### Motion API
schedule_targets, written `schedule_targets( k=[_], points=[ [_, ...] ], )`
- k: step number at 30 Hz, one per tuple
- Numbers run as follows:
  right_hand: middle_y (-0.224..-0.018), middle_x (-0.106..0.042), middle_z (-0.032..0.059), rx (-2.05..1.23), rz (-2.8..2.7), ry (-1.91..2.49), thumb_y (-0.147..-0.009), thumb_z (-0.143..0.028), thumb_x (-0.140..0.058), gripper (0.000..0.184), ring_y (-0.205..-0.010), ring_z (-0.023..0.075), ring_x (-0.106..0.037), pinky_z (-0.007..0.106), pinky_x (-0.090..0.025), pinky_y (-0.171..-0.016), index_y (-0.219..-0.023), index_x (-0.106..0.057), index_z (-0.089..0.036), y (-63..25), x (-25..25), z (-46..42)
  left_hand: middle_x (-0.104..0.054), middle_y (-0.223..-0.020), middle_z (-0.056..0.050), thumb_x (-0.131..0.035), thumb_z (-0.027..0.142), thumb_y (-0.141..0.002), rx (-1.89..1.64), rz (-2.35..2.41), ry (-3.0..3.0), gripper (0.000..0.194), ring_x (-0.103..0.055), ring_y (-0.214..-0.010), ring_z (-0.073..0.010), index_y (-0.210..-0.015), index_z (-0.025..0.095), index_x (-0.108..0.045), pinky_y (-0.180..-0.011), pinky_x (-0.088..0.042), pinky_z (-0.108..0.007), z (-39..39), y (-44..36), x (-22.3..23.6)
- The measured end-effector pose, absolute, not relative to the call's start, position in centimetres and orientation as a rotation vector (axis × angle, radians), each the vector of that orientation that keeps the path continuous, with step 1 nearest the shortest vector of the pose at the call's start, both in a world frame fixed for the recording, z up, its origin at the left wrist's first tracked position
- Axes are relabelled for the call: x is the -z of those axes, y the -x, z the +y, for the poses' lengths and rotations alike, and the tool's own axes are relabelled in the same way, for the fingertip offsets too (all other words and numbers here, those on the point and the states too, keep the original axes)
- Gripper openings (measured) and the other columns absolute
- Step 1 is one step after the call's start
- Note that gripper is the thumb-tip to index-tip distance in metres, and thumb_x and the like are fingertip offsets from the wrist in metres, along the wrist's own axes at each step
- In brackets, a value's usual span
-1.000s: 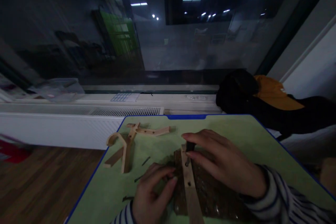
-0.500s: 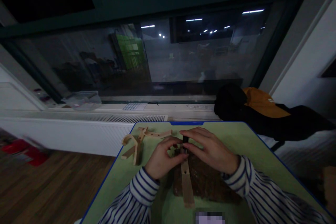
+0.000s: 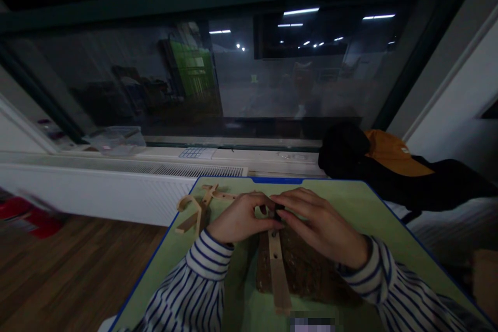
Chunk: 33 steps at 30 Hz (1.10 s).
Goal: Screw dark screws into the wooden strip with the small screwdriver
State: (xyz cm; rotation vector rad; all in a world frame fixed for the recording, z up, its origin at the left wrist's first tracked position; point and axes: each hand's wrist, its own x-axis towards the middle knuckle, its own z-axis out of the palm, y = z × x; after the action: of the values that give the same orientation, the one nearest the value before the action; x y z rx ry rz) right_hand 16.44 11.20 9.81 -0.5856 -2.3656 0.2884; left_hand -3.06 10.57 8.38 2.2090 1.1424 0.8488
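Your wooden strip (image 3: 280, 282) lies lengthwise on the brown block (image 3: 307, 275), its near end reaching past the block's edge toward you. You seem to be working a short dark piece (image 3: 279, 210) at the strip's far end; another hole, nearer you along the strip, shows uncovered. The next move seems to call for keeping the piece upright and the strip from sliding.

Your right hand (image 3: 321, 225) reaches in from the strip's right, pinching the dark piece between thumb and fingers. Your left hand (image 3: 243, 218) arches in from the strip's left, thumb and forefinger curled close to the piece; you can't tell from here whether they grip it, or the strip. Both forearms slant inward.

Left of the strip, beyond your left hand, stand joined wooden parts (image 3: 201, 212) on the green tabletop (image 3: 346, 194).
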Motion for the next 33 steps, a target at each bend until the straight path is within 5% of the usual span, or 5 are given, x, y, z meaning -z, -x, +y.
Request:
schedule_targets(
  k=[33],
  points=[
    [-0.108, -0.062, 0.0060, -0.284, -2.340, 0.589, -0.088, -0.016, -0.050, 0.032, -0.099, 0.0178, -0.056, 0.038, -0.047, -0.086, -0.119, -0.049, -0.022, -15.91, -9.70, 10.88, -0.071, -0.080, -0.002, -0.061, 0.029, -0.078, -0.753, 1.160, -2.157, 0.018, -0.062, -0.074, -0.0160, -0.085, 0.014, -0.069, -0.074, -0.047, -0.027, 10.42, 3.21, -8.40]
  ],
)
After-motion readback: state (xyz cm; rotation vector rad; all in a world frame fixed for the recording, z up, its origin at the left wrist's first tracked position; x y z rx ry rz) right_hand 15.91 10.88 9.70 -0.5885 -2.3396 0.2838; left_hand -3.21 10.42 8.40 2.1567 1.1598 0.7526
